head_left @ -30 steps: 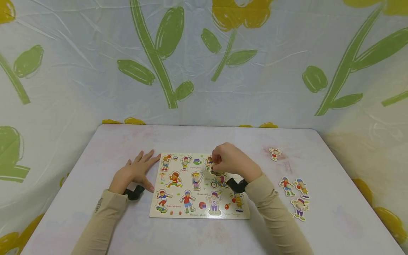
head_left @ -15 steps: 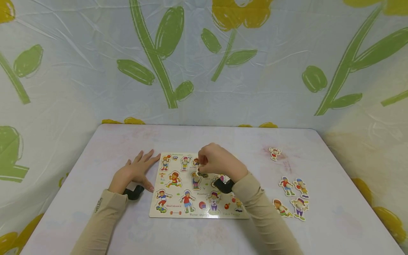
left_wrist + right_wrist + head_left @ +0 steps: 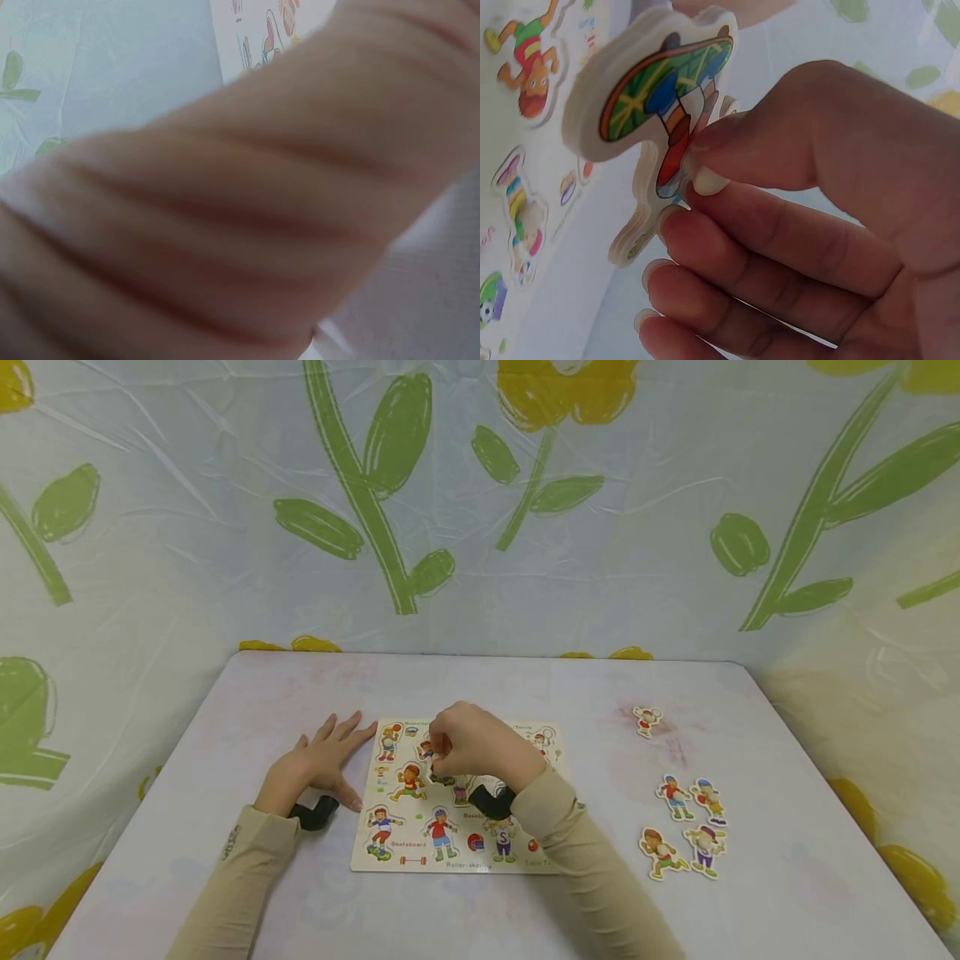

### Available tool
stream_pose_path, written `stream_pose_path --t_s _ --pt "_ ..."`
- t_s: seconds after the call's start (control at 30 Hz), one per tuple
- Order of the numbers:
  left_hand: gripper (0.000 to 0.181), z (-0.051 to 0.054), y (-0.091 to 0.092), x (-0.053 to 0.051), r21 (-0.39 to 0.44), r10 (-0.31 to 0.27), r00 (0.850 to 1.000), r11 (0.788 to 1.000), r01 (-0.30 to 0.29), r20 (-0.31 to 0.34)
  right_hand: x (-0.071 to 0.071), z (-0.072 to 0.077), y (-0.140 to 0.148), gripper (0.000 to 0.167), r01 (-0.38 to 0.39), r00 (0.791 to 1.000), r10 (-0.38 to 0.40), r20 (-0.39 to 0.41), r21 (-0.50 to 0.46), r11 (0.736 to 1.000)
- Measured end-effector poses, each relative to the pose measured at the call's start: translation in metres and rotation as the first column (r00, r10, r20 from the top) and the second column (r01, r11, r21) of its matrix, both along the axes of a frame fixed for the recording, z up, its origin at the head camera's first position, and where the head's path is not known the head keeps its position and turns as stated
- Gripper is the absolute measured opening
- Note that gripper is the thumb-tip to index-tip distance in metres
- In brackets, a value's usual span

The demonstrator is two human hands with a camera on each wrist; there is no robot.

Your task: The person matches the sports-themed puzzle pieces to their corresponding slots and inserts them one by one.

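The right hand (image 3: 480, 742) pinches the skateboarder piece (image 3: 641, 105), seemingly mid-body.

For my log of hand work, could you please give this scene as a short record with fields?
Right hand: pinches skateboarder piece above puzzle board
Left hand: spread, beside board's left edge; contact unclear
Puzzle board: flat on table
Loose, right of board: tennis player, alone at back; runner, roller skater, table tennis player, baseball player, grouped nearer
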State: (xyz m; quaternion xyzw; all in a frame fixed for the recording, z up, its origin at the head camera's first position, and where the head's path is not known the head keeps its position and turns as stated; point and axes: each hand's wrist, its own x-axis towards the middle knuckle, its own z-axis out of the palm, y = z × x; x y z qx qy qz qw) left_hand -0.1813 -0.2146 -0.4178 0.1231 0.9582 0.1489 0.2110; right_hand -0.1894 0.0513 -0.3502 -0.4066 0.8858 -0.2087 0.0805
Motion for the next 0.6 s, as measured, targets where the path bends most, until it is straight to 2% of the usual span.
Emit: stream_pose_path --t_s 0.2,0.5,0.6 --pt "0.129 -0.003 -0.001 -0.002 -0.015 -0.009 1.000 1.000 0.009 -0.007 0.005 0.000 -0.022 0.015 -0.038 0.999 0.037 0.025 0.038 0.999" --pt "0.128 -0.004 -0.003 -0.001 0.005 -0.022 1.000 1.000 0.022 -0.008 0.014 -0.014 -0.047 0.021 -0.080 0.995 0.077 0.058 0.056 0.995" --pt "0.128 -0.004 -0.003 -0.002 0.007 -0.024 1.000 1.000 0.024 -0.009 0.017 -0.019 -0.052 0.023 -0.094 0.995 0.091 0.048 0.061 0.994"
